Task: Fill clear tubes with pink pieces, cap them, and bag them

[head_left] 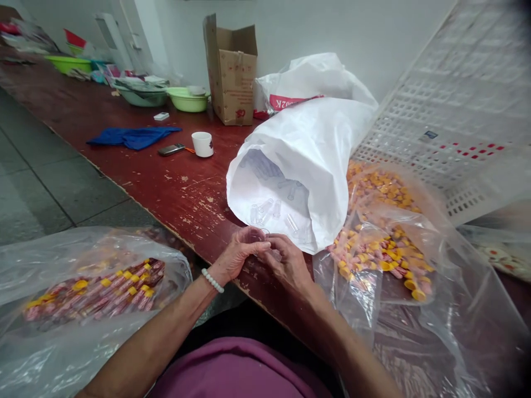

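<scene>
Low in the middle of the frame, the left hand (236, 255) and the right hand (286, 260) are meeting at the edge of the table (136, 177). Together they are pinching a small clear tube (260, 236), with the fingers pressed around it, so it is sitting upright between both hands and close to the body, where it is easy to see. A white bead bracelet (212, 280) is hanging on the left wrist. In the lower left, a clear bag of filled tubes (95, 290) with yellow caps is lying open beside the left arm, close enough to reach. In the lower right, another clear bag (381, 249) is holding loose yellow caps and pink bits, just beside the right hand. Right behind the hands, a big white sack (307, 160) is lying on its side with its mouth facing the person, so the empty clear tubes inside are easy to grab. Farther back, in the upper left, a white cup (203, 143), a phone (171, 149), a blue cloth (133, 136) and green bowls (186, 99) are sitting on the table, well apart from the hands. A cardboard box (232, 72) is standing near the wall.
</scene>
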`<state>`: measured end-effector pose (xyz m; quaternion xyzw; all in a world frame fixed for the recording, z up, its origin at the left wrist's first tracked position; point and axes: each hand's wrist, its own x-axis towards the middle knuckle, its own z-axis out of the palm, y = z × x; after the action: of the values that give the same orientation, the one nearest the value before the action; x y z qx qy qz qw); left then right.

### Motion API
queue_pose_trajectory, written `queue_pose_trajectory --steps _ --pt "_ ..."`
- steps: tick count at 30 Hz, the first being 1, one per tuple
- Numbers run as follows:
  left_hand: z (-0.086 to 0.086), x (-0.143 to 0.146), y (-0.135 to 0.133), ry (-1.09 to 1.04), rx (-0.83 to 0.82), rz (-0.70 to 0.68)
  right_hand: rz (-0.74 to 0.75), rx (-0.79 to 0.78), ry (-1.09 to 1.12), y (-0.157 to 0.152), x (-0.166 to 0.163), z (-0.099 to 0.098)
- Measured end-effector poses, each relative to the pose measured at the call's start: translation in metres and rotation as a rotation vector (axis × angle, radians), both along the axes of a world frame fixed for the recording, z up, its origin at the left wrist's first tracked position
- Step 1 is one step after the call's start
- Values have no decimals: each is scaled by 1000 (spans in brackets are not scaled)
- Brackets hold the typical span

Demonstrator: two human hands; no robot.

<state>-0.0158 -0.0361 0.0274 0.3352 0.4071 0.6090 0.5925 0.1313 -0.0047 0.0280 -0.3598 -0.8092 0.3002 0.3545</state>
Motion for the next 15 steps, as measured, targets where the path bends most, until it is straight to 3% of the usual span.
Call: queue_pose_trajectory --steps 2,5,9,12,15 --pt "0 -3 1 17 -12 40 -100 106 -150 21 9 4" --pt "-2 -10 3 27 -94 26 -391 204 -461 56 21 2" --pt "-6 -16 4 25 -125 26 -426 241 -688 83 28 -11" --pt "-6 -16 3 4 -129 43 -468 223 -562 80 26 -14" --pt "-4 -12 2 -31 -133 41 -421 46 -181 61 20 -7"
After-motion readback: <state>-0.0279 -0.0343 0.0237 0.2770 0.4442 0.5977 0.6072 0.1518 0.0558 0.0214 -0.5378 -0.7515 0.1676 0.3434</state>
